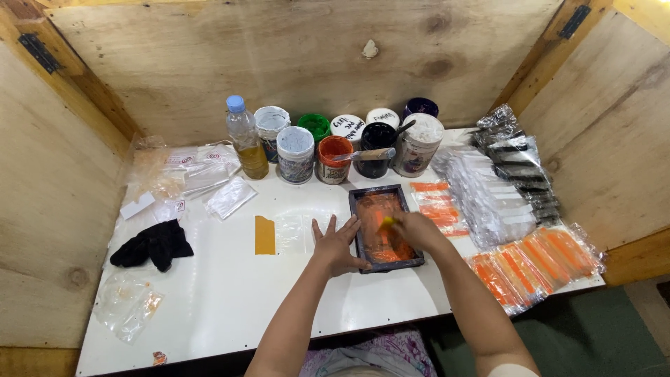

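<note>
Left hand flat, fingers spread, bracing tray | right hand fingers pinching yellow tool

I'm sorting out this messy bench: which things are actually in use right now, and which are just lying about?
In use:
left hand flat beside the dark tray
right hand holding a small yellow tool over the tray's orange ink

Lying about:
black cloth
plastic bottle
paint jars
clear bags
packets of orange strips
</note>
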